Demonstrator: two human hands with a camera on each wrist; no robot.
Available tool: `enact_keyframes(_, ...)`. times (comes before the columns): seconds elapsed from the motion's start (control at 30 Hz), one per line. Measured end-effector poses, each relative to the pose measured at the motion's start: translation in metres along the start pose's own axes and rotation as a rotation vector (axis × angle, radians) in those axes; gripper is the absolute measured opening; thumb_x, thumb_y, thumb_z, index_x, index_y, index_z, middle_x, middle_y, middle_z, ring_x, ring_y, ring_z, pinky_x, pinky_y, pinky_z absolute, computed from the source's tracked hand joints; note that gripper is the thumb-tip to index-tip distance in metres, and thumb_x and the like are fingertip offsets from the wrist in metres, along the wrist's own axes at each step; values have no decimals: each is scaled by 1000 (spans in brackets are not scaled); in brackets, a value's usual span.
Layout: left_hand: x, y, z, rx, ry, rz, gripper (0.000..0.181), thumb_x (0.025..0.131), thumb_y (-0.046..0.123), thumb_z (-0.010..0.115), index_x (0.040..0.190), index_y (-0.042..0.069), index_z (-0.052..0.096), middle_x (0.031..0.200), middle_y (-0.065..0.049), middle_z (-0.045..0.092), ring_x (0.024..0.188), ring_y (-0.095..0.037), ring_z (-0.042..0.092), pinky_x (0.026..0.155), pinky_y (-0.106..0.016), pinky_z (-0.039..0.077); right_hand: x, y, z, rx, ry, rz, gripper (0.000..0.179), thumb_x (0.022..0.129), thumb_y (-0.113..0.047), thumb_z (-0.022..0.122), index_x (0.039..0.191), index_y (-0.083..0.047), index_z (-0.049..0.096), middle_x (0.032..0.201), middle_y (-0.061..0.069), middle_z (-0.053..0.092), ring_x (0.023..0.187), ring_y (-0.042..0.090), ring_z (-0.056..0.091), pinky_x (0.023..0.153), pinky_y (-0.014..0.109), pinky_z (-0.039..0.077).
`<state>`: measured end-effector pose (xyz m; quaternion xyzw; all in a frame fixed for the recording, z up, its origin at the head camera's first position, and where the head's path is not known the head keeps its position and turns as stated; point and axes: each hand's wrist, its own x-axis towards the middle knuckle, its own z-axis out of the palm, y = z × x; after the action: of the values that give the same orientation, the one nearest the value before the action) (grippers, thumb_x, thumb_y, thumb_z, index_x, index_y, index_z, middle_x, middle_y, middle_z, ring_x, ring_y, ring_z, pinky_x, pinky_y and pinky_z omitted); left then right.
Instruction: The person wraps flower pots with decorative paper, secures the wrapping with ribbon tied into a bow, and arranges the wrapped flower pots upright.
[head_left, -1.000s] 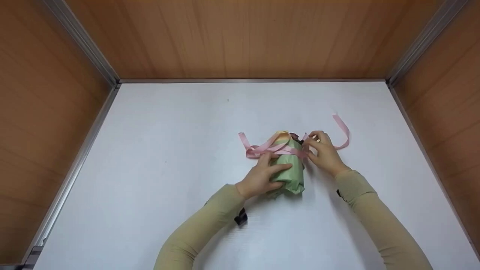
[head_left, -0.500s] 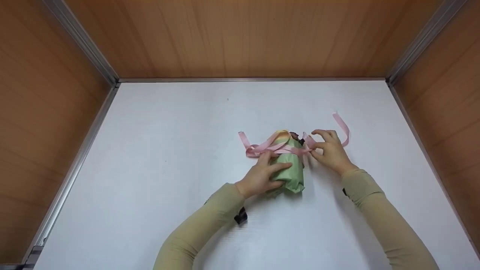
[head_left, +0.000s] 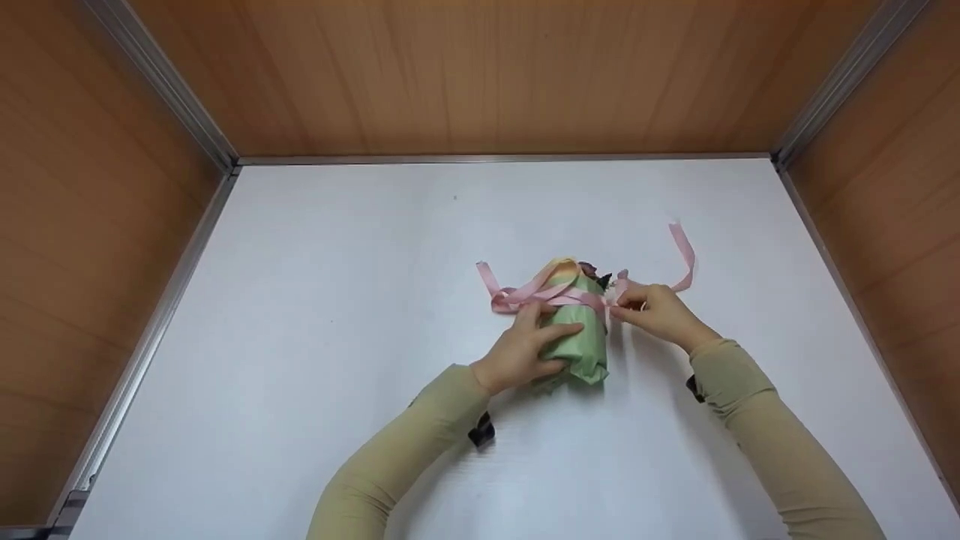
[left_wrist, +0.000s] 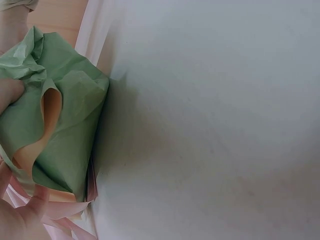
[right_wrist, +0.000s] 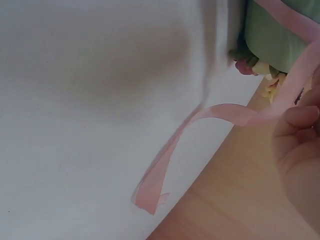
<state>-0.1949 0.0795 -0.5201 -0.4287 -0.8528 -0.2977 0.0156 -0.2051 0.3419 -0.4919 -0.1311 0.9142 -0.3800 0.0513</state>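
A small flower bouquet wrapped in green paper (head_left: pixel 583 345) lies on the white table, flower heads pointing away from me. My left hand (head_left: pixel 517 356) holds its wrapped body from the left, thumb and fingers spread around the paper. Pink ribbon (head_left: pixel 577 297) crosses the wrap, with loops and a loose end on its left. Just right of the bouquet, my right hand (head_left: pixel 660 313) pinches the ribbon between thumb and fingers. Past that hand, a ribbon tail (right_wrist: pixel 156 182) trails over the table. Some flowers (right_wrist: pixel 250 66) peek from the paper in the right wrist view.
The white table (head_left: pixel 337 247) is bounded by wood-grain panels (head_left: pixel 480 75) at the back and both sides, with grey metal edging (head_left: pixel 187 97). A dark object (head_left: pixel 481 431) shows beneath the left wrist.
My right hand drew slightly right with the ribbon, then lowered, its fingers closing together by the bouquet's side. The ribbon tail shifted a little. My left hand has stayed on the bouquet.
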Motion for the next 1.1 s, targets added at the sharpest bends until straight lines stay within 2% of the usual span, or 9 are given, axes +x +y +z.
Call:
enact_keyframes(0.17,0,1,0,-14,-9,-16,53,83,26,73,133,23,56,133,-14,35,124,-24,39,101,-32,42,-1,2,3,-7,-55,-47,15,88,-15,66,80,-2,68,70,-4,55,66,9,45,61,22,39)
enact_keyframes(0.23,0,1,0,-16,-12,-21,54,83,26,73,133,24,55,134,-14,35,124,-24,39,101,-32,42,-3,2,2,45,-83,-45,17,89,-16,65,81,0,68,72,-3,57,68,8,47,63,21,40)
enact_keyframes(0.4,0,2,1,-6,-12,-17,54,83,26,73,133,24,55,133,-14,35,124,-24,39,101,-31,42,-5,2,2,251,-154,-2,21,91,-15,63,89,5,68,82,4,64,77,7,54,73,20,44)
enact_keyframes(0.6,0,4,2,-5,-6,8,53,83,25,73,133,23,56,133,-14,36,124,-24,39,101,-32,41,-8,3,5,343,-197,10,22,90,-13,65,97,7,66,88,-7,63,84,4,57,78,17,48)
enact_keyframes(0.8,-2,5,3,11,9,25,53,82,25,74,132,21,57,133,-15,37,123,-25,39,101,-32,42,-9,7,11,379,-139,23,25,85,-10,70,97,11,65,88,-3,65,81,1,59,75,16,50)
enact_keyframes(0.9,-2,4,4,4,10,22,54,82,25,74,132,21,57,133,-15,37,123,-25,39,101,-32,41,-7,7,15,323,-77,48,27,82,-8,72,98,11,62,85,1,63,77,3,56,70,15,48)
enact_keyframes(1.0,-2,4,4,-6,8,17,54,82,26,74,133,21,56,133,-15,36,123,-25,39,101,-32,41,-7,5,17,244,-19,84,35,80,-7,74,107,9,58,87,5,60,77,8,51,67,16,43)
enact_keyframes(1.1,-3,4,3,-20,-1,6,54,82,25,73,133,22,56,133,-15,36,124,-25,39,102,-32,41,-12,-14,13,185,4,95,41,80,-6,74,115,9,56,93,15,58,80,14,47,67,19,39)
